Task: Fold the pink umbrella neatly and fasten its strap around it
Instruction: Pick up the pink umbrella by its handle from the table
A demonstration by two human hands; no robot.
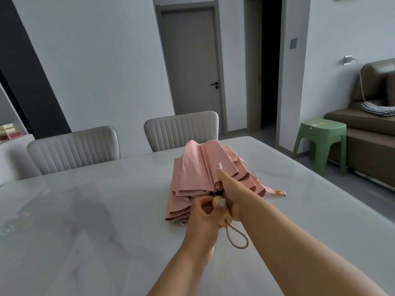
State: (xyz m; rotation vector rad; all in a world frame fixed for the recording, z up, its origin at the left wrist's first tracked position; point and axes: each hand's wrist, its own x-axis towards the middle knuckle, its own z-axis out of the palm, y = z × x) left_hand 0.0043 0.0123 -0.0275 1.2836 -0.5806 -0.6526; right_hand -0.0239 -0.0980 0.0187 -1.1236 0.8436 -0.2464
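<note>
The pink umbrella (196,174) is collapsed, its canopy in loose pleats, held just above the white table (85,210) at its middle. My left hand (203,216) grips the pale wooden handle (217,201) from the left. My right hand (228,195) holds the umbrella where handle meets canopy, its index finger stretched along the fabric. The pink strap (275,191) with a gold snap hangs loose to the right. A brown wrist loop (237,236) dangles from the handle's end.
Two grey padded chairs (74,148) (181,129) stand at the table's far edge. A green plastic stool (320,139) and a brown sofa (367,129) are on the right. A closed grey door (192,67) is behind.
</note>
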